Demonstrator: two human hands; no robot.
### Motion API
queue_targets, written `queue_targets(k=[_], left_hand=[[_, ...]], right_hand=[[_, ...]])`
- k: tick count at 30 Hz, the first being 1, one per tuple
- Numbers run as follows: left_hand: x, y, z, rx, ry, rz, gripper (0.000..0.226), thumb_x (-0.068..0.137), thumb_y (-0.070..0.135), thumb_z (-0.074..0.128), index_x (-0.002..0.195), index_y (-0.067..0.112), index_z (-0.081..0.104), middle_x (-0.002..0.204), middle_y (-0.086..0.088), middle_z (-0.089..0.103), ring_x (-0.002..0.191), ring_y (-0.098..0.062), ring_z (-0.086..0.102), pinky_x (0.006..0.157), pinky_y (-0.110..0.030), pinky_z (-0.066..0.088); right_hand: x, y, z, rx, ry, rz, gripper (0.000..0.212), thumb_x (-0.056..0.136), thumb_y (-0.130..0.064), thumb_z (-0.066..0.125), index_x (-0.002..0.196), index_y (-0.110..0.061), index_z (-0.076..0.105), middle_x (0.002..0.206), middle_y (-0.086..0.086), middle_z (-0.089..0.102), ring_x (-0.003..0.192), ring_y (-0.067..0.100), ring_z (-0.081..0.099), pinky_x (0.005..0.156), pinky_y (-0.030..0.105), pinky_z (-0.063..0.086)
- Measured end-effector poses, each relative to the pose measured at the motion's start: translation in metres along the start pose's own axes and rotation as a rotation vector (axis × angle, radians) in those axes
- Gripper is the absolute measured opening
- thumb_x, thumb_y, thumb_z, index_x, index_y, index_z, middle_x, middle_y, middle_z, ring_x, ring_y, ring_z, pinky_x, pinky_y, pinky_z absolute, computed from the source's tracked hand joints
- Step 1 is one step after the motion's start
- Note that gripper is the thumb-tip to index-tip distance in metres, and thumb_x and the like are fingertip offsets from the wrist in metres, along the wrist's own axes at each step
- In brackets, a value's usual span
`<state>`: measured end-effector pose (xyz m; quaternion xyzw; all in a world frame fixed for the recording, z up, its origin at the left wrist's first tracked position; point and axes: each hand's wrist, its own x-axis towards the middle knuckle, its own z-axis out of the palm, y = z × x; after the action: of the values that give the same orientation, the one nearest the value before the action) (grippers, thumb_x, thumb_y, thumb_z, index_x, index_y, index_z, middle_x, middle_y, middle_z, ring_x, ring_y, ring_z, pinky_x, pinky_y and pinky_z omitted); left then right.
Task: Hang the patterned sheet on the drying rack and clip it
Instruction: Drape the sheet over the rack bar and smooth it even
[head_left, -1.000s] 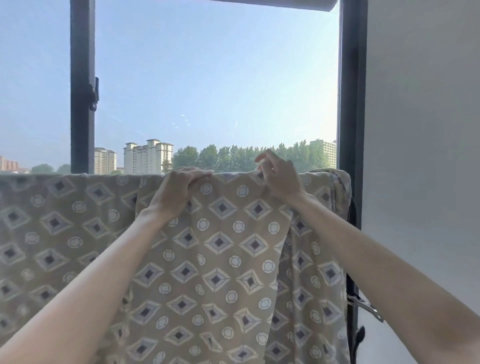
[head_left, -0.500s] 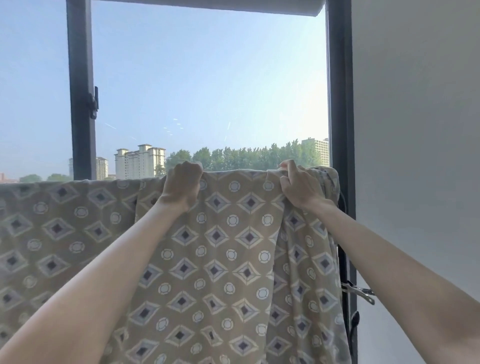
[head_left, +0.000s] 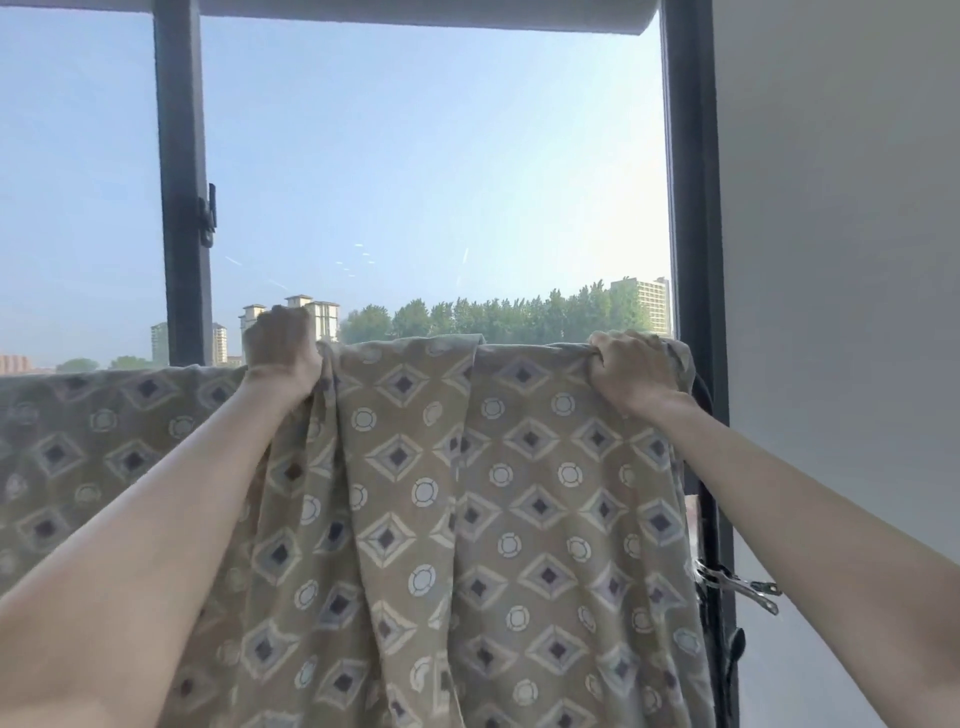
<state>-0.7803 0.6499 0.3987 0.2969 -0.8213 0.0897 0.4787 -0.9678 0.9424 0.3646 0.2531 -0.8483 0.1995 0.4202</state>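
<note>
Head view: the patterned sheet (head_left: 467, 519) hangs draped over the top bar of the drying rack (head_left: 702, 387). It fills the lower half of the picture and is cut off at the left and bottom edges. The cloth hides nearly all of the rack; only a dark curved piece shows just past the sheet's right end.

The left hand (head_left: 280, 348) is at the sheet's top edge, its fingers curled over the far side and out of sight, gripping cloth that bunches into folds below it. The right hand (head_left: 631, 369) grips the same top edge near the sheet's right end, knuckles up and fingers closed round gathered fabric.

A metal clip (head_left: 743, 584) sticks out just beside the sheet's right border, low down; what it bites on cannot be made out. Above the sheet, a dark window frame (head_left: 691, 208) stands against the sky.
</note>
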Motion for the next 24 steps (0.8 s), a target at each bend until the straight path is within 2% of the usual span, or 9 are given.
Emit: queue_targets(k=[3, 7, 8, 10, 14, 16, 18, 21, 24], left_hand=[[0.004, -0.011, 0.007, -0.116, -0.030, -0.030, 0.013, 0.090, -0.002, 0.050, 0.085, -0.005, 0.061, 0.084, -0.018, 0.066, 0.076, -0.033, 0.063, 0.062, -0.036, 0.049], [-0.012, 0.024, 0.005, -0.297, -0.210, 0.129, 0.030, 0.099, 0.037, 0.038, 0.105, 0.011, 0.050, 0.085, -0.006, 0.060, 0.059, -0.015, 0.052, 0.054, -0.026, 0.039], [-0.019, 0.032, 0.006, -0.293, -0.246, 0.180, 0.039, 0.097, 0.047, 0.037, 0.115, 0.016, 0.052, 0.093, -0.006, 0.060, 0.064, -0.014, 0.051, 0.058, -0.025, 0.039], [-0.029, 0.035, 0.012, -0.281, -0.210, 0.232, 0.047, 0.092, 0.055, 0.040, 0.112, 0.018, 0.061, 0.096, -0.005, 0.060, 0.069, -0.012, 0.051, 0.065, -0.026, 0.040], [-0.022, 0.023, 0.011, -0.405, -0.190, 0.234, 0.029, 0.094, 0.034, 0.050, 0.096, 0.013, 0.070, 0.074, 0.001, 0.067, 0.053, -0.010, 0.057, 0.056, -0.020, 0.045], [-0.016, 0.023, 0.007, -0.341, -0.128, 0.270, 0.023, 0.093, 0.025, 0.055, 0.093, 0.009, 0.071, 0.086, -0.001, 0.071, 0.064, -0.011, 0.060, 0.065, -0.021, 0.048], [-0.015, 0.020, 0.007, -0.235, -0.051, 0.272, 0.021, 0.095, 0.019, 0.054, 0.091, 0.008, 0.071, 0.084, -0.003, 0.071, 0.064, -0.013, 0.057, 0.063, -0.023, 0.046], [-0.011, 0.000, 0.011, -0.128, 0.021, 0.187, 0.026, 0.096, 0.012, 0.048, 0.090, 0.007, 0.072, 0.076, -0.009, 0.068, 0.062, -0.023, 0.061, 0.058, -0.032, 0.052], [0.000, -0.026, 0.003, -0.117, 0.049, 0.072, 0.029, 0.096, 0.015, 0.046, 0.090, -0.004, 0.067, 0.086, -0.020, 0.066, 0.080, -0.037, 0.063, 0.063, -0.035, 0.044]], right_hand=[[0.005, -0.007, 0.001, 0.011, -0.027, 0.028, 0.023, 0.091, -0.016, 0.042, 0.102, -0.019, 0.062, 0.093, 0.000, 0.062, 0.092, 0.020, 0.052, 0.096, 0.039, 0.036], [0.004, -0.042, 0.000, 0.197, -0.089, -0.174, 0.029, 0.092, -0.019, 0.046, 0.117, -0.025, 0.060, 0.083, -0.005, 0.067, 0.058, 0.003, 0.048, 0.095, 0.040, 0.043], [0.002, -0.052, 0.000, 0.225, -0.080, -0.226, 0.029, 0.092, -0.022, 0.047, 0.119, -0.024, 0.059, 0.084, -0.003, 0.069, 0.058, 0.004, 0.050, 0.095, 0.041, 0.043], [-0.003, -0.067, 0.001, 0.236, -0.062, -0.306, 0.029, 0.094, -0.030, 0.046, 0.119, -0.020, 0.059, 0.090, 0.000, 0.070, 0.071, 0.012, 0.058, 0.099, 0.044, 0.040], [-0.008, -0.071, 0.004, 0.193, -0.024, -0.345, 0.037, 0.097, -0.040, 0.043, 0.124, -0.018, 0.056, 0.107, 0.001, 0.069, 0.095, 0.021, 0.063, 0.096, 0.041, 0.040], [-0.009, -0.073, 0.004, 0.193, -0.024, -0.342, 0.046, 0.097, -0.050, 0.038, 0.129, -0.019, 0.051, 0.087, -0.003, 0.068, 0.082, 0.017, 0.063, 0.092, 0.039, 0.042], [-0.011, -0.075, 0.003, 0.212, -0.049, -0.341, 0.054, 0.094, -0.060, 0.033, 0.125, -0.020, 0.050, 0.076, -0.010, 0.062, 0.072, 0.011, 0.057, 0.088, 0.035, 0.040], [-0.014, -0.074, 0.003, 0.164, -0.050, -0.370, 0.058, 0.092, -0.065, 0.028, 0.107, -0.019, 0.058, 0.096, -0.005, 0.064, 0.085, 0.012, 0.055, 0.091, 0.032, 0.035], [-0.012, -0.068, 0.003, 0.179, -0.092, -0.348, 0.056, 0.092, -0.064, 0.027, 0.105, -0.021, 0.059, 0.105, -0.003, 0.064, 0.091, 0.015, 0.057, 0.086, 0.029, 0.032]])
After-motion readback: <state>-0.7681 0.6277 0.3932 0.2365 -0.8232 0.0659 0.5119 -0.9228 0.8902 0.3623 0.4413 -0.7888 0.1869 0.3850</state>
